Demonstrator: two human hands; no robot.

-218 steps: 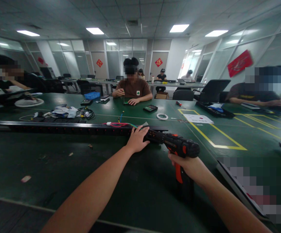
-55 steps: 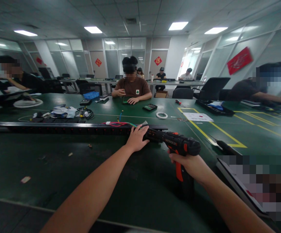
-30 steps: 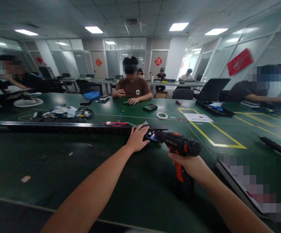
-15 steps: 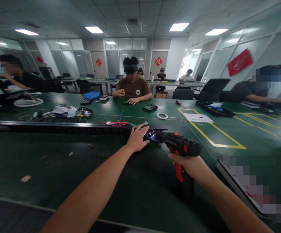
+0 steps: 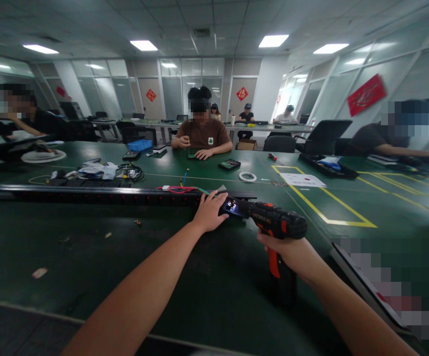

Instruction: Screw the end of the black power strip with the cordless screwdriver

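My left hand (image 5: pixel 209 213) lies palm down on the near right end of a long black strip (image 5: pixel 125 198), the fingers a little apart and the thumb pointing right. The strip runs across the green table (image 5: pixel 99 252) from the left edge of my view to just past my hand, with small red marks along its face. Beside my thumb, a small display (image 5: pixel 233 205) glows with white figures.

My right hand (image 5: pixel 292 252) is wrapped around the grip of a black and orange cordless drill (image 5: pixel 279 221), fingers clamped on it, the grip hanging down and the nose pointing left toward the strip's end. The nose overlaps the display's right side, though from this angle I can't tell whether it touches anything there.

Just behind my left fingers, red wires (image 5: pixel 185 189) lie along the strip's top, a white connector (image 5: pixel 166 188) on them. Beyond the strip sit a white ring (image 5: pixel 247 177) and, farther right, a printed sheet (image 5: pixel 307 180) across yellow tape (image 5: pixel 351 224). Across the table, a co-worker (image 5: pixel 203 133) in a brown shirt bends over a green board (image 5: pixel 192 156).
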